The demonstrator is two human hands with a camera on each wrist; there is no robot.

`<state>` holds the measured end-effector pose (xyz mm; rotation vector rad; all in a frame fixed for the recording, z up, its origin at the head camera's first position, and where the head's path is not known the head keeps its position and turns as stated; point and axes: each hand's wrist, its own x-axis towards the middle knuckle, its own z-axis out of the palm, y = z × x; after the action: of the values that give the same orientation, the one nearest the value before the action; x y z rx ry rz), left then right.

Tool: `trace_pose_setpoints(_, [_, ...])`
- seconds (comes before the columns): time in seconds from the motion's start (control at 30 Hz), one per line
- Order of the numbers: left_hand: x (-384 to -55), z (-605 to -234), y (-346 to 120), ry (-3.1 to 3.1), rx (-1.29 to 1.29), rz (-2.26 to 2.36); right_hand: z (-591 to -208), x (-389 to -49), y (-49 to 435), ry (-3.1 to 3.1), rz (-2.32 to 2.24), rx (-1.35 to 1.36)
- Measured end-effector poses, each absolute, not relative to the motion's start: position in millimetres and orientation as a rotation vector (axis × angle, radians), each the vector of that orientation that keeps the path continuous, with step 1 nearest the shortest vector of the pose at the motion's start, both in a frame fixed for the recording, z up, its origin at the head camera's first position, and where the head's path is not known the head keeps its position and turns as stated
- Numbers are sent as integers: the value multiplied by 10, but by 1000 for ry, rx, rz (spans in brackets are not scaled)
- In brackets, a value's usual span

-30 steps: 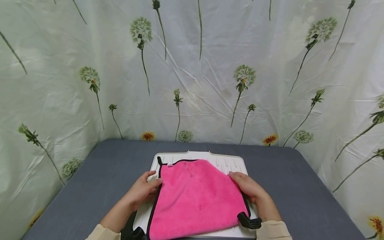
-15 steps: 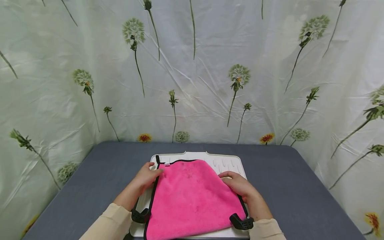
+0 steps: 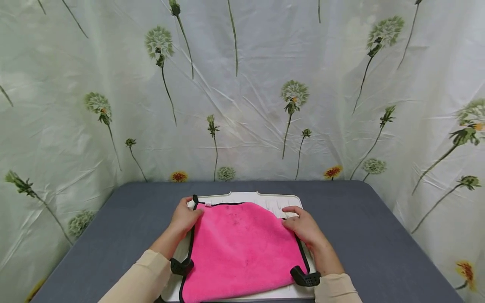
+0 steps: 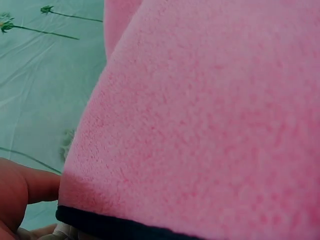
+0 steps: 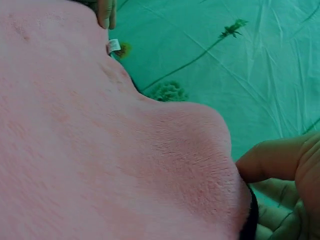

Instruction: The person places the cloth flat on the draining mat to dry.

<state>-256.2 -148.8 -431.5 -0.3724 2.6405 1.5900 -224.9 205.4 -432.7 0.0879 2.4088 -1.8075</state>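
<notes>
A pink plush towel (image 3: 242, 252) with black edging and a small white tag (image 3: 208, 205) lies over a white ribbed board (image 3: 289, 203) in the head view. My left hand (image 3: 184, 219) pinches its far left corner, thumb on top. At the far right edge my right hand (image 3: 306, 229) pinches the towel between thumb and fingers, its index finger stretched out above the board. In the right wrist view the thumb of the right hand (image 5: 285, 170) presses the towel's edge. Pink pile (image 4: 200, 120) fills most of the left wrist view, with the left hand (image 4: 25, 192) at its lower left.
The board rests on a dark grey table (image 3: 360, 235) near its front edge. Behind stands a white curtain (image 3: 250, 105) printed with dandelions. Both wrists wear black camera mounts (image 3: 305, 277) that overlap the towel's sides.
My left hand has slid away from me along the left edge to the far corner. The right hand has shifted its fingers at the far right edge into a pinch. The head view has turned slightly.
</notes>
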Motion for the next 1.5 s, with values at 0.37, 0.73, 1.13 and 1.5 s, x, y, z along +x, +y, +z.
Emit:
trace_pose_setpoints(0.37, [-2692,-4266,-1431,2676,-383,1549,-4250,-2277,2270,2422,-1878,113])
trace_pose_setpoints(0.73, [-2803,-4246,-1461,2723,-375,1477,-4252,-2268,2340,2425,-1824,119])
trace_pose_setpoints(1.13, [-2829,-4317,-1553,2587,-386,1530,-4315,-2307,2229,2328,-1829,176])
trace_pose_setpoints(1.5, [-2950,-4347,-1545,2537,-405,1616,-4301,-2567,2126,2367,-1733,128])
